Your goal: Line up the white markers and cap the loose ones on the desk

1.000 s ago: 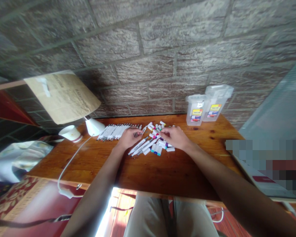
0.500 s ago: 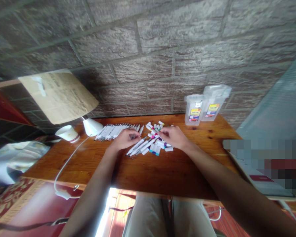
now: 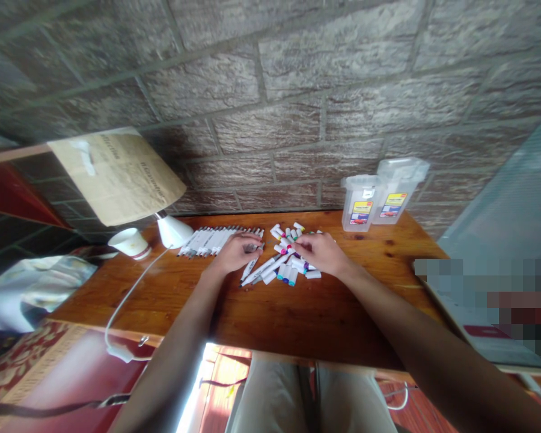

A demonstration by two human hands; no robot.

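My left hand (image 3: pixel 238 252) is closed around a marker (image 3: pixel 260 246), whose end pokes out by the fingertips. It hovers at the right end of a row of grey-tipped white markers (image 3: pixel 211 242) lying side by side. Below its fingers lie loose markers (image 3: pixel 256 273) with grey ends. My right hand (image 3: pixel 323 251) rests at the right side of a jumbled pile of markers (image 3: pixel 287 273) with pink, teal, blue, purple and yellow ends. Its thumb and fingers are pinched together over the pile, and what they grip is hidden.
Two clear plastic cases (image 3: pixel 359 204) with labels stand at the back right, near the brick wall (image 3: pixel 293 120). At the left are a lamp (image 3: pixel 174 231) with its cord and a paper cup (image 3: pixel 130 242). A laptop-like device (image 3: pixel 491 337) lies at the right edge of the wooden table (image 3: pixel 297 325).
My left hand has taken hold of a marker, and fewer loose grey-ended ones lie beneath it. My right hand has stayed at the pile. The view has shifted slightly.
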